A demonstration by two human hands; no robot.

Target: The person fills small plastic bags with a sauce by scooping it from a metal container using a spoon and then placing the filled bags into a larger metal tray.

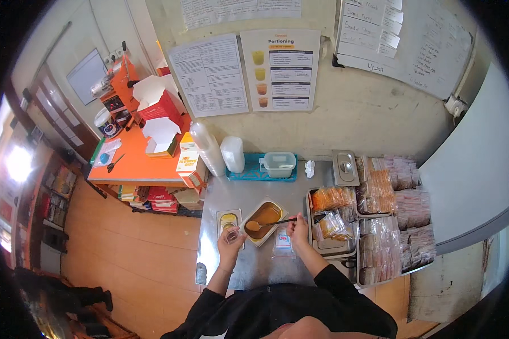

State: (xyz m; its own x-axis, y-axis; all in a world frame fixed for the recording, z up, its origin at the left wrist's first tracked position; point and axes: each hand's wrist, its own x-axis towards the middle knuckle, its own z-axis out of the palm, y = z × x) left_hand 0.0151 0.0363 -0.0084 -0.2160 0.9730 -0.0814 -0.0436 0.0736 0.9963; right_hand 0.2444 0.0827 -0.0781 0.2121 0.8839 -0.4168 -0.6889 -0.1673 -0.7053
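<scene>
My left hand [228, 250] holds a small clear plastic cup [232, 236] beside the near left edge of a rectangular pan [259, 244] of brown sauce [268, 213]. In my right hand [297, 231] is the dark handle of a spoon [275, 223]. The spoon's bowl, with brown sauce on it, is over the left part of the pan, toward the cup. A smaller metal pan [239, 212] with yellow contents [228, 219] sits just behind my left hand. Between the sauce pan and my right hand lies a clear plastic packet [283, 243] with a printed label.
Metal trays [333, 256] with many filled clear sachets [379, 237] and a lidded steel pan [345, 167] crowd the right side. Behind stand a blue tray [258, 174], a plastic tub [278, 164] and stacked clear cups [208, 148]. An orange table [127, 163] adjoins at left.
</scene>
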